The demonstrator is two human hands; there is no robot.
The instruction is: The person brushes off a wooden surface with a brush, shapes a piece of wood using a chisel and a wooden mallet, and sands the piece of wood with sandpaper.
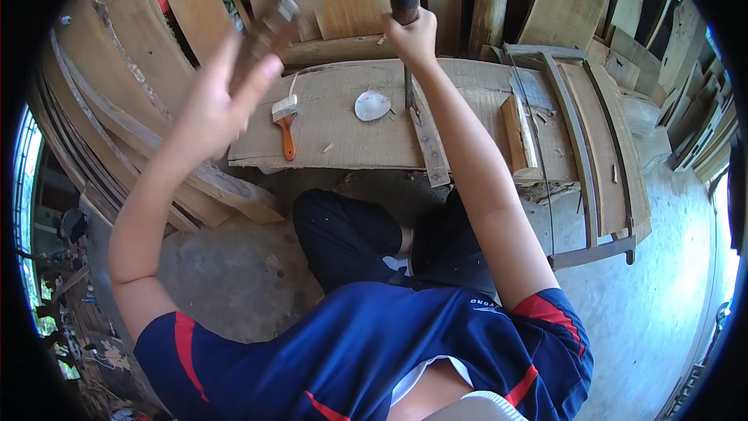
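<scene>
My right hand (414, 35) is wrapped round the dark handle of a chisel (407, 87), which stands upright. Its lower end meets a narrow wooden strip (427, 140) with several small marks along it, lying on a wide plank (343, 140). Raised at the left and smeared by motion, my left hand (226, 101) grips the wooden handle of a mallet (269, 31); the mallet's head is blurred near the top edge. A paintbrush (287, 129) with an orange handle and a small whitish dish (372, 105) lie between my two hands on the plank.
On the plank's right are a short wood block (518, 134), a clear plastic sheet (533, 90) and a wooden frame saw (575, 148). Boards (132, 39) lean in stacks at the left and back. Wood chips (328, 146) are scattered about. My crossed legs (351, 234) are close to the plank's front edge.
</scene>
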